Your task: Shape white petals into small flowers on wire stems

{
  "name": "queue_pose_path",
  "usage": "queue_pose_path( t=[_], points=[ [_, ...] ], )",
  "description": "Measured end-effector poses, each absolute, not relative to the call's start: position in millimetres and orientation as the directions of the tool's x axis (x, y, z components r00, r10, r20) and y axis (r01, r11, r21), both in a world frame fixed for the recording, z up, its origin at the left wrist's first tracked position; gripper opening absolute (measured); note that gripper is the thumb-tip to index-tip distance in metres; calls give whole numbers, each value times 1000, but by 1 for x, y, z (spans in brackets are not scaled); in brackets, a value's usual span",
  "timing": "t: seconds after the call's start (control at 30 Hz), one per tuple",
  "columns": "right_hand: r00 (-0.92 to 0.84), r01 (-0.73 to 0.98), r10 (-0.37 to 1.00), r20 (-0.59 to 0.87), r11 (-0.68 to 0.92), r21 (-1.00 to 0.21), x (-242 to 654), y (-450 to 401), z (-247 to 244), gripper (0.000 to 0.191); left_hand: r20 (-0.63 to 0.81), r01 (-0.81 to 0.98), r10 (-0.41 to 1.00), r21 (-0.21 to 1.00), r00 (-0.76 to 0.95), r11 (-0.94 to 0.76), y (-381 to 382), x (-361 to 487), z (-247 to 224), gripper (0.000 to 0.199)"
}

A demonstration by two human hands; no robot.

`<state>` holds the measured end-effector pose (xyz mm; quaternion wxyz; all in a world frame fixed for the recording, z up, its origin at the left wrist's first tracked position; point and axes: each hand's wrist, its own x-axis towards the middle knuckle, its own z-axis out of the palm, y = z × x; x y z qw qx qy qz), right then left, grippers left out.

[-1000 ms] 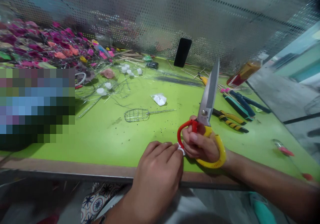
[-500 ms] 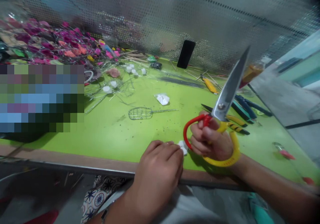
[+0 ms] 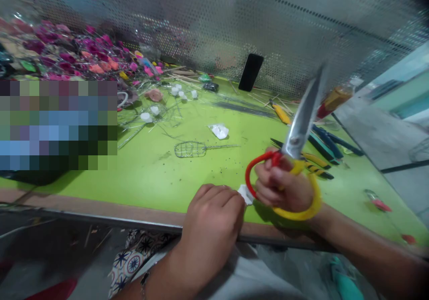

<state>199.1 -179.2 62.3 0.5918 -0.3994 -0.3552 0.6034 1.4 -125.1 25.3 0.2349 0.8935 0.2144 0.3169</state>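
My right hand (image 3: 284,184) is closed on scissors (image 3: 296,139) with one red and one yellow handle, their blades together and pointing up and away. My left hand (image 3: 214,215) rests at the table's front edge, fingers curled down around part of a white piece (image 3: 246,194) that shows beside its fingertips. A flat wire frame (image 3: 190,149) with a twisted stem lies on the green table beyond my left hand. Farther back is a white piece in clear wrap (image 3: 219,131).
Pliers (image 3: 323,143) and a yellow cutter (image 3: 280,113) lie at the right, near a bottle (image 3: 335,98). A black phone (image 3: 250,72) leans against the perforated panel. Pink and purple pieces (image 3: 70,54) heap at the back left.
The view has shifted slightly. Both hands keep nearly the same pose, and the scissors blades have tilted a little to the left and look more blurred.
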Motion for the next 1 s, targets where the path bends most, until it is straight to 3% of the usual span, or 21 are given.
queue_pose_path(
  t=[0.17, 0.37, 0.5, 0.63, 0.8, 1.0],
  points=[
    [49, -460, 999, -21, 4, -888, 195, -181, 67, 39, 463, 251, 555, 566, 691, -785, -126, 2, 27, 23],
    [-32, -363, 988, -151, -153, -919, 186, -193, 28, 41, 428, 233, 580, 628, 693, -742, -124, 0, 27, 23],
    [10, -320, 977, -211, -197, -927, 187, -197, 23, 39, 396, 215, 582, 666, 710, -715, -123, -2, 26, 20],
    [38, -292, 987, -157, -139, -946, 186, -195, 31, 39, 408, 207, 577, 661, 707, -721, -122, -2, 27, 24],
    [18, -439, 999, -44, -32, -898, 188, -183, 52, 41, 428, 233, 586, 634, 688, -737, -123, 0, 27, 21],
    [46, -373, 994, -96, -72, -925, 191, -186, 37, 38, 410, 246, 586, 631, 699, -735, -122, 1, 26, 22]
  ],
)
